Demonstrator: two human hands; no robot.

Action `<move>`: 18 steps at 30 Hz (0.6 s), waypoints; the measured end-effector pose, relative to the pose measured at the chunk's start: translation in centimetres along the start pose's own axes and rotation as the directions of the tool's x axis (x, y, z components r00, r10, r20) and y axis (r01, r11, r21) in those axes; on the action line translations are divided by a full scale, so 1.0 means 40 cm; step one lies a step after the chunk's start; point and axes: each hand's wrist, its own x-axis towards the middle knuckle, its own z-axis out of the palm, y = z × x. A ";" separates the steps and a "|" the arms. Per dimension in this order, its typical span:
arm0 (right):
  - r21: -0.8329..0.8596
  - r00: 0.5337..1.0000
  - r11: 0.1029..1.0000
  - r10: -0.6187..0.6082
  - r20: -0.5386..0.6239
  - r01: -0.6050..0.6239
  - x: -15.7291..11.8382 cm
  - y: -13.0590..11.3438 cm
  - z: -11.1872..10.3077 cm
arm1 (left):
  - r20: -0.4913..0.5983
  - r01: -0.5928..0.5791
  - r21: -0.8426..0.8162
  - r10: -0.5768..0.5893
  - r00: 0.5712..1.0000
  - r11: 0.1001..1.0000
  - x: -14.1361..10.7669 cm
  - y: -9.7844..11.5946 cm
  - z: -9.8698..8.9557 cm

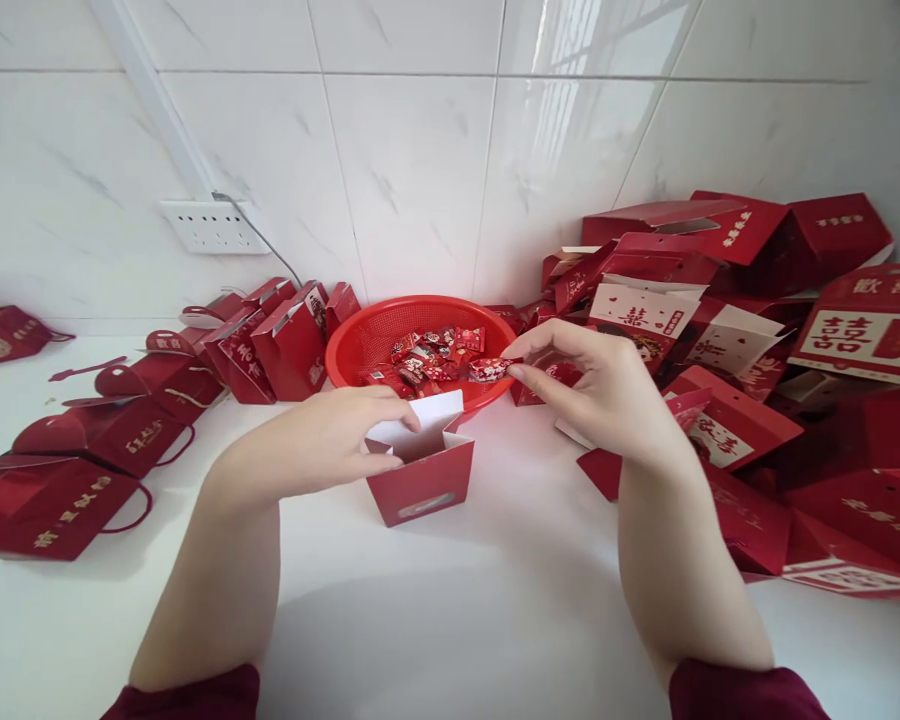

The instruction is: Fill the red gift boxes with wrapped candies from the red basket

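A red gift box [427, 485] stands on the white table with its top flaps up and its pale inside showing. My left hand [345, 430] grips the box's left side, thumb outside and fingers over the rim. My right hand [581, 375] pinches a red-and-white wrapped candy [489, 370] by one twisted end, above the right front rim of the basket. Behind the box, the red plastic basket [356, 335] holds several more wrapped candies [439, 350]. The bottom of the box is hidden from me.
Red boxes with cord handles [105, 435] line the left side, and upright boxes [292, 340] stand by the wall. A large heap of red boxes [750, 420] covers the right. A wall socket [214, 228] with a grey cable is at the back left.
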 end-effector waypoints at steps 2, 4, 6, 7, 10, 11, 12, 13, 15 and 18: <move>-0.034 1.000 0.999 -0.025 -0.018 0.024 -0.006 -0.007 -0.015 | 0.040 -0.001 0.018 0.000 0.999 1.000 -0.008 0.019 0.011; -0.057 0.998 0.997 -0.053 -0.038 0.051 -0.012 -0.013 -0.027 | 0.074 -0.074 0.018 0.073 0.995 0.997 -0.019 0.039 0.022; -0.071 0.997 0.996 -0.066 -0.047 0.062 -0.018 -0.018 -0.036 | 0.104 -0.139 0.008 0.137 0.985 0.990 -0.029 0.055 0.033; -0.079 0.996 0.995 -0.073 -0.053 0.068 -0.020 -0.020 -0.039 | 0.119 -0.159 0.003 0.157 0.980 0.987 -0.032 0.061 0.039; -0.093 0.994 0.992 -0.093 -0.055 0.087 -0.025 -0.025 -0.044 | 0.143 -0.191 -0.010 0.191 0.971 0.981 -0.035 0.070 0.053; -0.093 0.994 0.992 -0.096 -0.051 0.091 -0.026 -0.026 -0.044 | 0.143 -0.195 -0.015 0.195 0.970 0.981 -0.034 0.071 0.056; -0.094 0.994 0.991 -0.100 -0.046 0.095 -0.026 -0.027 -0.044 | 0.140 -0.194 -0.020 0.195 0.971 0.981 -0.033 0.070 0.057; -0.096 0.994 0.991 -0.103 -0.040 0.098 -0.026 -0.028 -0.044 | 0.136 -0.191 -0.027 0.193 0.972 0.981 -0.031 0.068 0.057; -0.106 0.993 0.988 -0.116 -0.033 0.112 -0.026 -0.029 -0.043 | 0.137 -0.180 -0.047 0.185 0.973 0.983 -0.028 0.064 0.054; -0.096 0.991 0.987 -0.131 -0.026 0.128 -0.027 -0.032 -0.043 | 0.149 -0.165 -0.074 0.175 0.973 0.983 -0.023 0.058 0.046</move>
